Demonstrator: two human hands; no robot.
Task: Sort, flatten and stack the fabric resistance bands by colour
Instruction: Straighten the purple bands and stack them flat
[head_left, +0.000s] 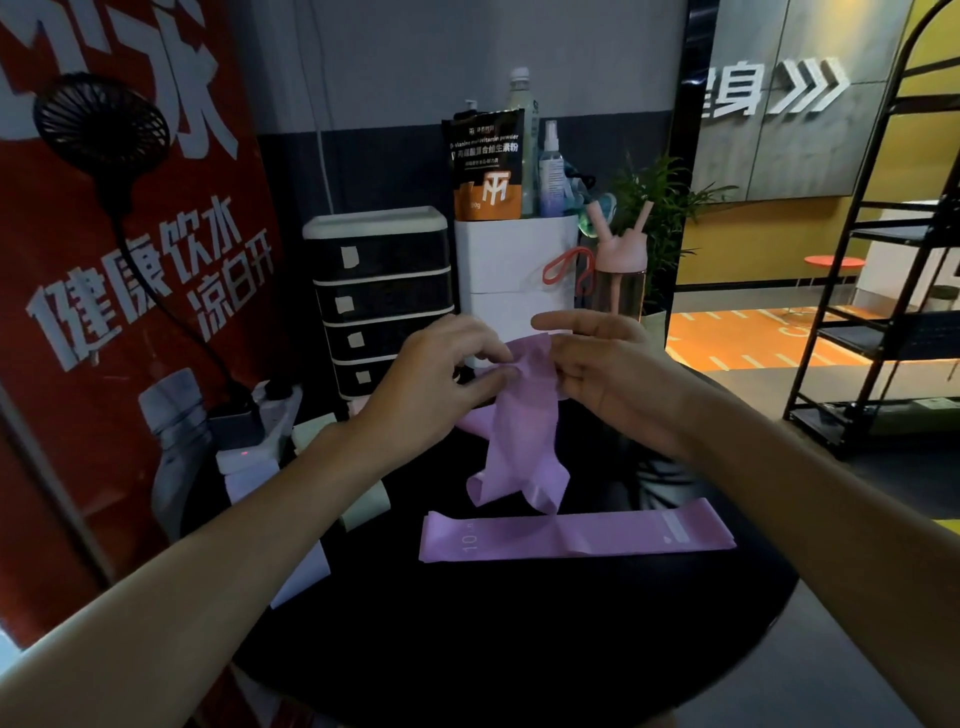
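Flat on the round black table (519, 634) lies one lilac fabric band (571, 535); left hand (441, 374) and right hand (608, 374) pinch a crumpled lilac band (519, 441), likely limp and light: grip opposite ends.

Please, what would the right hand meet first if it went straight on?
The right hand points at the crumpled purple band it holds; beyond that, probably the left hand.
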